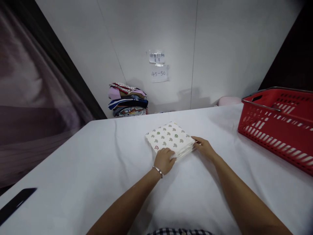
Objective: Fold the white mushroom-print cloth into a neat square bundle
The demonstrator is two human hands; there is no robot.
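Observation:
A folded white cloth (170, 136) printed with small grey, green and red mushroom shapes lies in the middle of the white-covered table (85, 169). My left hand (164, 160) grips its near edge, fingers curled over the layers; a thin bracelet is on that wrist. My right hand (204, 147) pinches the cloth's right corner with its fingertips. Both forearms reach in from the bottom of the view.
A red plastic basket (278, 127) with a metal handle stands on the table at the right. A stack of folded colourful clothes (127, 100) sits by the back wall, under two paper notes (158, 67). A dark flat object (16, 203) lies at the table's left edge.

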